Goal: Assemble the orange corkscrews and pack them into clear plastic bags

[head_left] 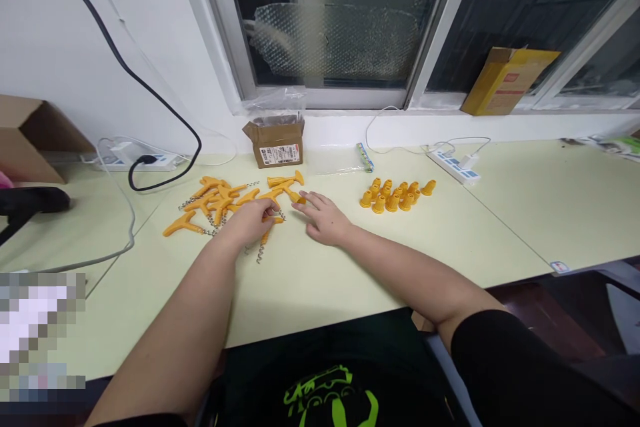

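A pile of yellow T-shaped handles with metal spirals (219, 203) lies on the left part of the table. My left hand (253, 221) is at the right side of this pile, its fingers closed together over yellow pieces; what they grip is too small to make out. My right hand (325, 217) rests palm down just right of it, fingers spread, the fingertips at the end of a yellow piece (295, 196). Behind the hands lies another yellow handle with a sleeve (286, 180). Several yellow sleeves (393, 201) stand grouped to the right.
An open cardboard box (278, 143) with plastic in it stands at the wall. Power strips (454, 166) with cables lie right and left. A black cable (165, 100) hangs at left. A clear plastic bag (333, 160) lies behind the hands.
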Motion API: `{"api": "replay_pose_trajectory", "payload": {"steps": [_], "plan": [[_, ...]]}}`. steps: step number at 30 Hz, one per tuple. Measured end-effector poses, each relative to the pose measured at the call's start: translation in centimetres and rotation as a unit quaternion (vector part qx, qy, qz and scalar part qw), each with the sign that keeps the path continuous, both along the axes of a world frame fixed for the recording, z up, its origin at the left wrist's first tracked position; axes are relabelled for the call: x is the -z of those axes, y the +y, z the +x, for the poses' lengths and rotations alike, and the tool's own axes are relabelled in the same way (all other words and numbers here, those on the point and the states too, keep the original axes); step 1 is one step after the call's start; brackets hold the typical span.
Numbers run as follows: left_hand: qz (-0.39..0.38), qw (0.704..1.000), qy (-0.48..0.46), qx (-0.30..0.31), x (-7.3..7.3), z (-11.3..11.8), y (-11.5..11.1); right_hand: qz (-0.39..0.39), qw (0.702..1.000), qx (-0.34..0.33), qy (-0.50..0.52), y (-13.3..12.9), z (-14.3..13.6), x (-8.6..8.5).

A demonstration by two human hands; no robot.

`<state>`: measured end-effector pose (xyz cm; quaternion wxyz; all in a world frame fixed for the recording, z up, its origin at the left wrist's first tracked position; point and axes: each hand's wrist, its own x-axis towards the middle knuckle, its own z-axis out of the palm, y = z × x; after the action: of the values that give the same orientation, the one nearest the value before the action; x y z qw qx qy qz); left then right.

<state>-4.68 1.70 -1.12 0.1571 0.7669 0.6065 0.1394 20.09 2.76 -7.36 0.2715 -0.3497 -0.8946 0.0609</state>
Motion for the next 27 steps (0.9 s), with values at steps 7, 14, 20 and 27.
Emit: {"api": "replay_pose_trajectory", "payload": {"steps": [7, 14, 20, 27], "plan": [[0.021, 0.999, 0.006, 0.037, 0.2, 0.1, 0.1, -0.037, 0.998, 0.043, -0.006, 1.0, -1.1, -0.4], [0.08, 0.992, -0.03, 0.096, 0.2, 1.4, -0.5, -0.132, 0.977, 0.154, 0.063, 0.0, 2.5, -1.3], [0.049, 0.98, -0.04, 0.19, 0.3, 2.9, -1.5, -0.374, 0.854, 0.203, 0.298, 0.9, 5.2, -2.2], [0.055, 0.988, 0.015, 0.145, 1.4, 2.3, -0.4, -0.462, 0.717, 0.204, 0.48, 2.0, 6.0, -3.0]]}}
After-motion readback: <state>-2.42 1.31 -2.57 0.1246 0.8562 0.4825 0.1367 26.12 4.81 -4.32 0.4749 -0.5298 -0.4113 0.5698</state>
